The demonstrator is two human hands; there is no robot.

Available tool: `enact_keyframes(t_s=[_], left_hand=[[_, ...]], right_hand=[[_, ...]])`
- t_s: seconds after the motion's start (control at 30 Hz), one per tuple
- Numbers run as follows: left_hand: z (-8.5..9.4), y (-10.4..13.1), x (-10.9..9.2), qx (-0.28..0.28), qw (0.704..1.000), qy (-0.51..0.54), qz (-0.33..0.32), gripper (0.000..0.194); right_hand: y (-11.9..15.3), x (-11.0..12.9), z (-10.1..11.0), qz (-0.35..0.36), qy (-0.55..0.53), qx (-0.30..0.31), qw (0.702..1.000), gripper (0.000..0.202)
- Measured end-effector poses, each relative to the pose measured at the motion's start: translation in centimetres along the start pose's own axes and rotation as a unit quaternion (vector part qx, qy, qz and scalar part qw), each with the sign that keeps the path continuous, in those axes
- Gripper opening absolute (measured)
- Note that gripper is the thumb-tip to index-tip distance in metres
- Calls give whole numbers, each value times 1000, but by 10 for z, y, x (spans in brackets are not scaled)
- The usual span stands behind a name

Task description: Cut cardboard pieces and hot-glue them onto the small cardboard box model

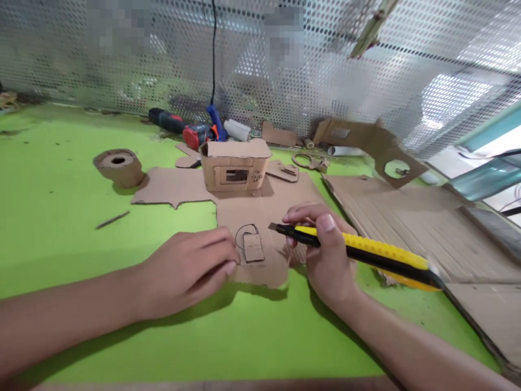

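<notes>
A yellow and black utility knife [386, 255] is in my right hand [331, 258], its blade pointing left above the cardboard. My left hand [195, 266] has its fingers bent together at the near left edge of a flat cardboard sheet [280, 209], pinching it. A small rectangular cardboard piece [253, 247] lies on that sheet, beside a pen-drawn curve. The knife tip is apart from the small piece, just to its right. Behind, a cardboard camera-shaped box [236, 168] stands upright on the sheet.
To the left are a cardboard cylinder [120, 168] and a thin strip [113, 219]. A power drill [183, 125] and a blue glue gun [217, 123] lie by the perforated metal screen. Large cardboard sheets [407, 228] cover the right side, with a cut-out piece [362, 138] behind.
</notes>
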State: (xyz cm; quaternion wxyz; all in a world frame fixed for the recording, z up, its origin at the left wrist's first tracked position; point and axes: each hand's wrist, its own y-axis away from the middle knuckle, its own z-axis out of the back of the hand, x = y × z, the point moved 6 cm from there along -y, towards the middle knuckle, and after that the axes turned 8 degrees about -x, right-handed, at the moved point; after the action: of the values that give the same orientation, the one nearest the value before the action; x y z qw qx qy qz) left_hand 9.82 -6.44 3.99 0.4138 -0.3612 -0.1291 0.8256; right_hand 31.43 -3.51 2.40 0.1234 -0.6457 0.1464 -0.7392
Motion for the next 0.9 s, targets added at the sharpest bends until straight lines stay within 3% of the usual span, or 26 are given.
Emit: enact_keyframes(t_s=[0.07, 0.13, 0.23, 0.37, 0.5, 0.6, 0.67, 0.9], left_hand=[[3, 0, 13, -12, 993, 60, 99, 25], [5, 2, 27, -28, 975, 98, 199, 30], [7, 5, 39, -52, 952, 124, 274, 33], [7, 3, 36, -46, 959, 116, 254, 29], [6, 2, 27, -29, 974, 88, 208, 25], [5, 2, 23, -27, 980, 91, 173, 24], [1, 2, 22, -7, 980, 122, 159, 24], [1, 1, 19, 19, 957, 249, 145, 24]], right_hand=[[0, 1, -1, -33, -44, -28, 998, 37], [2, 0, -9, -92, -59, -4, 994, 35], [6, 1, -17, -148, -44, 22, 988, 34], [5, 6, -20, -92, -31, 23, 995, 28], [3, 9, -22, -24, -2, 19, 1000, 35], [3, 15, -26, 16, 37, 45, 998, 17], [3, 22, -27, 61, 56, 62, 995, 10], [5, 41, -29, 207, 48, 126, 969, 20]])
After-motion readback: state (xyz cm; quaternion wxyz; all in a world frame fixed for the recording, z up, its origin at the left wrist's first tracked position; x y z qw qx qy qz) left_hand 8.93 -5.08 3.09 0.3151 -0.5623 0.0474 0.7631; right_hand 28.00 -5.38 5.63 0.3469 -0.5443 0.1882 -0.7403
